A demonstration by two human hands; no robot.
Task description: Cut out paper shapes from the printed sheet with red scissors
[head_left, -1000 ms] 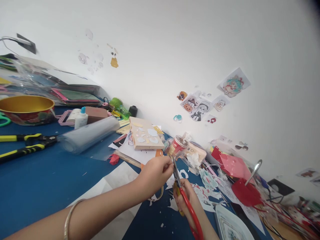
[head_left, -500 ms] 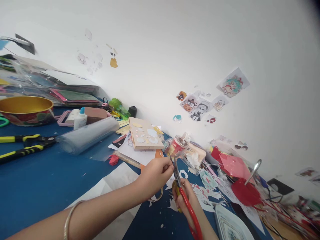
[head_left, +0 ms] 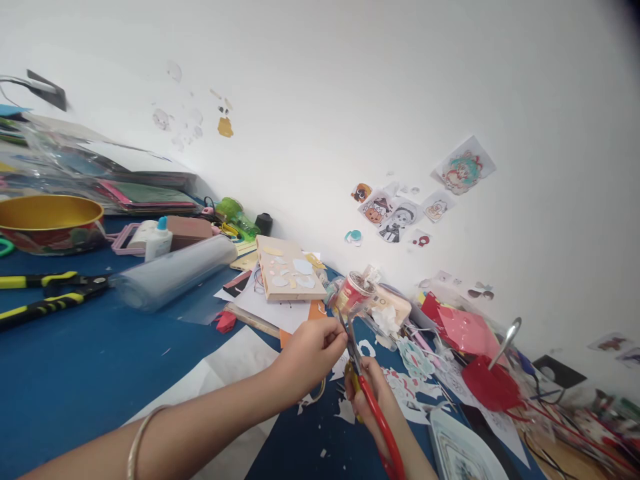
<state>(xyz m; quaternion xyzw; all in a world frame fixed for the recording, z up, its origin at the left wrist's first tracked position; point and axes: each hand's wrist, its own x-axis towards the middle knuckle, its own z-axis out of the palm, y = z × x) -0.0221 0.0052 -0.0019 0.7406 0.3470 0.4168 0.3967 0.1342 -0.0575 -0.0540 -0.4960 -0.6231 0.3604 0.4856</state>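
Observation:
My left hand [head_left: 305, 355] is pinched shut on a small piece at its fingertips, too small to name. It sits right against the blades of red-handled scissors [head_left: 373, 413]. My right hand [head_left: 373, 400] is closed round the scissors' handles, low in the picture; the blades point up toward the left fingertips. A thin bangle [head_left: 137, 433] circles my left forearm. Under both hands lie white paper scraps [head_left: 345, 408] and printed cut-outs [head_left: 415, 360] on the blue table [head_left: 90, 373].
A wooden block with paper shapes [head_left: 286, 268], a clear film roll [head_left: 173, 272], a glue bottle [head_left: 159, 240], yellow-handled pliers [head_left: 45, 293] and a gold bowl [head_left: 50, 220] lie to the left. Red paper [head_left: 465, 330] and clutter crowd the right. Stickers [head_left: 400, 217] dot the white wall.
Both hands stay together at the scissors' blades with hardly any shift. The view has drifted slightly, so the table's objects sit a little further left.

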